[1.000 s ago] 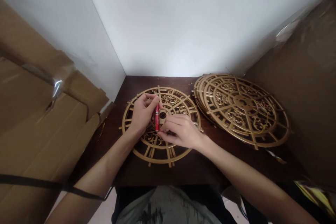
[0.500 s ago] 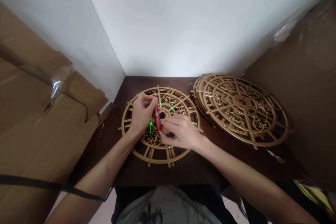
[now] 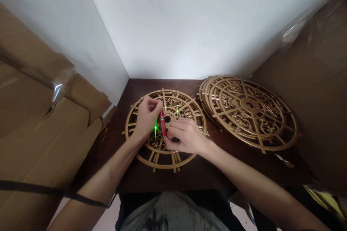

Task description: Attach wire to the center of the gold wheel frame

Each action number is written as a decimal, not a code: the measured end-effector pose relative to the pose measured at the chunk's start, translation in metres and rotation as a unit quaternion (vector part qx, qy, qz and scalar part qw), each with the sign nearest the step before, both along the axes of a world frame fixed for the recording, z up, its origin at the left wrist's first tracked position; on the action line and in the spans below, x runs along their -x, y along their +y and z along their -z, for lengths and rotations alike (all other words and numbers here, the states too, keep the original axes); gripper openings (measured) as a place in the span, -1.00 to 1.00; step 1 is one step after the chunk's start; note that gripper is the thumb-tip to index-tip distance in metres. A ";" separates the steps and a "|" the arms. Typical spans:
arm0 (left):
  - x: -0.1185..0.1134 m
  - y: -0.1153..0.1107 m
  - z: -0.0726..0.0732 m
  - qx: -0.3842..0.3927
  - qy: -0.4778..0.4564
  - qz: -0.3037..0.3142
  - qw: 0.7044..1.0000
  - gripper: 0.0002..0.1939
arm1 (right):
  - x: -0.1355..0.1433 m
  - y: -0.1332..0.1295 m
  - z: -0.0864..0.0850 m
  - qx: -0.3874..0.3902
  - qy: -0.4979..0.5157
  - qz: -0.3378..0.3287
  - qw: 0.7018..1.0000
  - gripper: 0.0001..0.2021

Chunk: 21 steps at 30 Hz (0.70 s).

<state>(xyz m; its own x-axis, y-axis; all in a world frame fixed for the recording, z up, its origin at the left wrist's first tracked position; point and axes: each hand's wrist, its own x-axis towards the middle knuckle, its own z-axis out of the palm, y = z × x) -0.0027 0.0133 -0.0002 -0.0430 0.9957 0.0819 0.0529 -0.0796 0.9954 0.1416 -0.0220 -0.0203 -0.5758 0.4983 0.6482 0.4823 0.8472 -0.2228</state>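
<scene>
A gold openwork clock face (image 3: 173, 166) with Roman-numeral bars and scrollwork lies flat on the dark table. Over its middle, a slim red cylinder (image 3: 163, 127) with a silver band is held between my hands; it looks like two batteries end to end. Thumb and fingers of my left hand (image 3: 148, 115) pinch its far end. My right hand (image 3: 187, 135) is closed at the near end, its fingers curled and partly hiding what they grip. Small green lights (image 3: 155, 127) glow on the clock face, close to my left hand and beyond the cylinder.
To the right, several similar gold clock faces (image 3: 261, 148) are stacked, with thin wires on the top one. Cardboard (image 3: 40, 115) stands on the left and a brown box (image 3: 320, 97) on the right. A white wall (image 3: 189, 25) rises behind the dark table (image 3: 173, 183).
Hardly anything differs. Both hands keep their grip on the red cylinder in nearly the same place, and the green lights stay lit.
</scene>
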 end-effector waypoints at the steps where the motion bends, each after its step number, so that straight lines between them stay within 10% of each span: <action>1: 0.000 0.000 0.000 0.004 -0.003 0.003 1.000 -0.80 | 0.000 0.000 0.000 0.000 0.001 0.001 1.000 -0.79; 21: -0.002 -0.002 -0.003 0.016 -0.009 0.010 1.000 -0.79 | -0.001 -0.001 -0.002 -0.001 -0.004 0.005 1.000 -0.79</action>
